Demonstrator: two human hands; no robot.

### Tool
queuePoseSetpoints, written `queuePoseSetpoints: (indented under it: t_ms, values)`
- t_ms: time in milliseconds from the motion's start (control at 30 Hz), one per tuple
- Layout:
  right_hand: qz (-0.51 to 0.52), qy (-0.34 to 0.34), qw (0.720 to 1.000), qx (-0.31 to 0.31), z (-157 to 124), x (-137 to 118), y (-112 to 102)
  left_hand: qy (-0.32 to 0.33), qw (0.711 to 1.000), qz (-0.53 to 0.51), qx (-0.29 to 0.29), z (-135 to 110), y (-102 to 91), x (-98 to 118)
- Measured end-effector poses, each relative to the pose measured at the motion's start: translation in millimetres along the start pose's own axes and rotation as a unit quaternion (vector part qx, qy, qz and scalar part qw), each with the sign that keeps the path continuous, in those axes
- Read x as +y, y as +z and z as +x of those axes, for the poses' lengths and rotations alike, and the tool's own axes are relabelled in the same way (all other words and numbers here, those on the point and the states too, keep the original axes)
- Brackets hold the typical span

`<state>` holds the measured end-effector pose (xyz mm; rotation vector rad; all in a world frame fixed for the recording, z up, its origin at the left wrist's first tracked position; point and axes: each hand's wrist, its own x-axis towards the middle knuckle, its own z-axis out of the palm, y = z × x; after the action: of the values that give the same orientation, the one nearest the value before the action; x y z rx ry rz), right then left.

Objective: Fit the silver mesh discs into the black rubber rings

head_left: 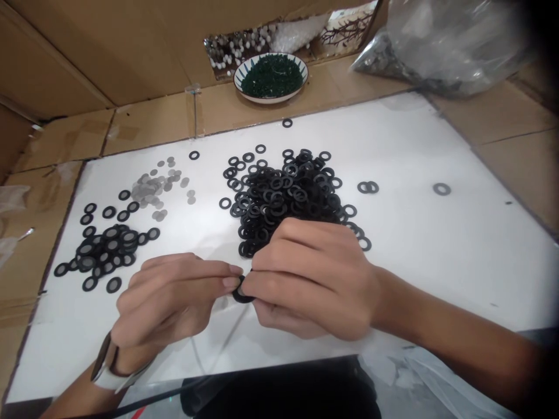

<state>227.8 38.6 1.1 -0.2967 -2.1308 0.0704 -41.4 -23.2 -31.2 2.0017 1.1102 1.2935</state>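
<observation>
My left hand and my right hand meet over the near middle of a white sheet. Both pinch one black rubber ring between their fingertips. A big heap of black rings lies just beyond my right hand. At the left sits a smaller pile of black rings with grey centres. Behind that pile lies a scatter of small grey mesh discs.
A bowl of dark green bits stands at the back on cardboard. A clear plastic bag lies at the back right. Cardboard walls close in the back and left. Single rings lie loose on the sheet's right.
</observation>
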Motion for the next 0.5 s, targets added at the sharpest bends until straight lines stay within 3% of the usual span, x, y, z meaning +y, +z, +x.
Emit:
queuePoseSetpoints:
  t_ms: [67, 233, 500]
  values:
    - [0.000, 0.005, 1.000, 0.001, 0, 0, 0, 0.073, 0.997, -0.010, -0.022, 12, 7.8, 12]
    - [-0.005, 0.003, 1.000, -0.003, 0, 0, 1, -0.056, 0.983, -0.164, -0.056, 27, 18.8, 32]
    - [-0.015, 0.000, 0.999, 0.029, -1, 0, 1, -0.074, 0.976, -0.201, -0.042, 22, 19.8, 30]
